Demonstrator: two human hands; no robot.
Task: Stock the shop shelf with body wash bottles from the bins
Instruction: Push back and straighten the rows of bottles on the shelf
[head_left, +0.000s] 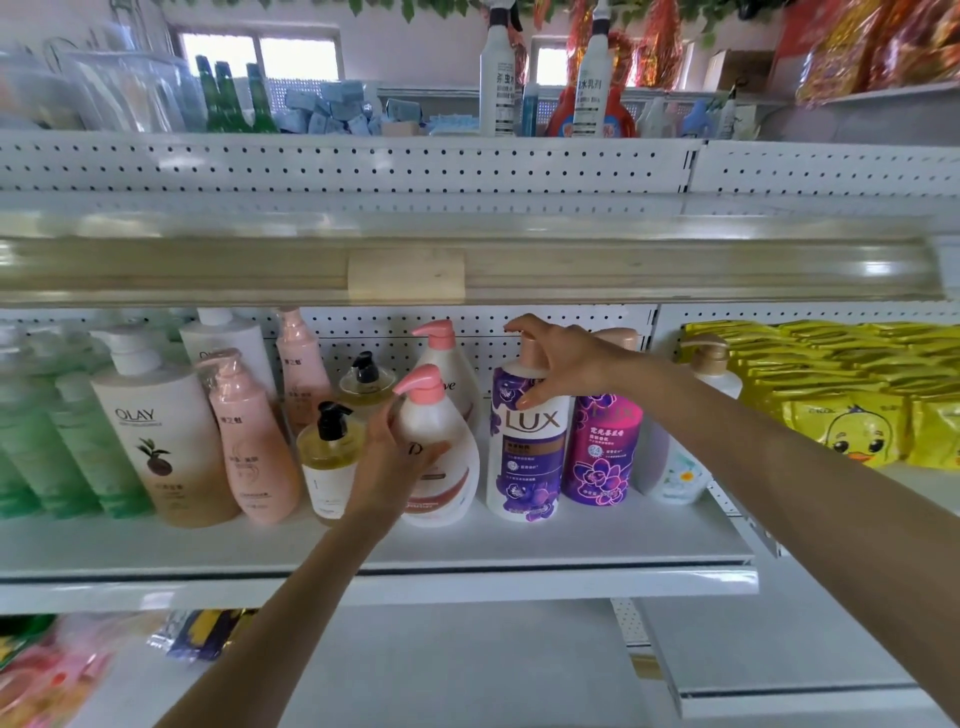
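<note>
The left grip (387, 460) is wrapped round the waist of the Dove bottle (436, 421), whose base sits at the shelf (571, 540) in the front row. The right grip (563, 364) pinches the LUX bottle (527, 452) at its pump and shoulder. The row is tight. The Dove bottle nearly touches the amber bottle (324, 462), so a sideways shove would likely tip that one. Holding the LUX bottle so high gives little control: the pump could swivel, the bottle lean, and the magenta bottle (602, 452) beside it get knocked over
</note>
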